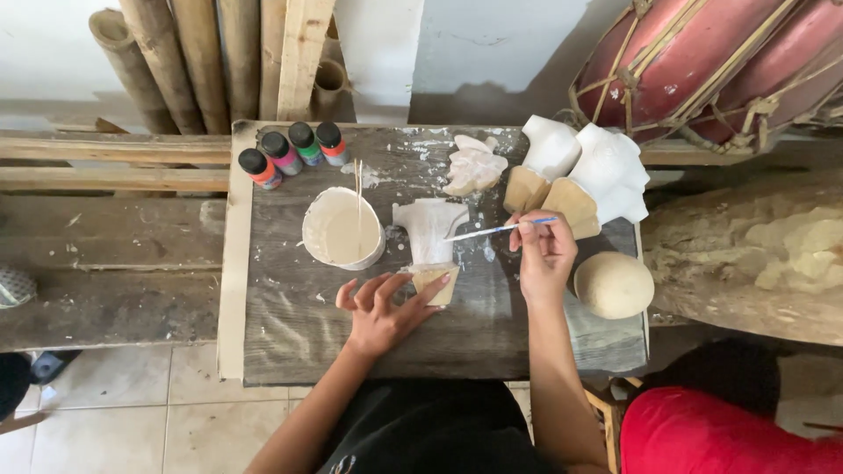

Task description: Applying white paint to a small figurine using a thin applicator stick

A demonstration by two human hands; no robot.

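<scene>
My left hand (386, 309) rests on the grey board (290, 333) and steadies the bare wooden base of a small carved figure (430, 235) painted white on top. My right hand (544, 254) grips a thin paintbrush (492, 231) whose tip points left at the figure's white part. A white pot of cream paint (341, 230) with a stick standing in it sits just left of the figure.
Three more white-painted carvings (606, 175) stand at the board's back right, and a round unpainted wooden piece (614, 284) lies at the right edge. Several small paint bottles (294, 151) line the back left corner. Bamboo poles (193, 61) lean behind; a red drum (702, 61) is at upper right.
</scene>
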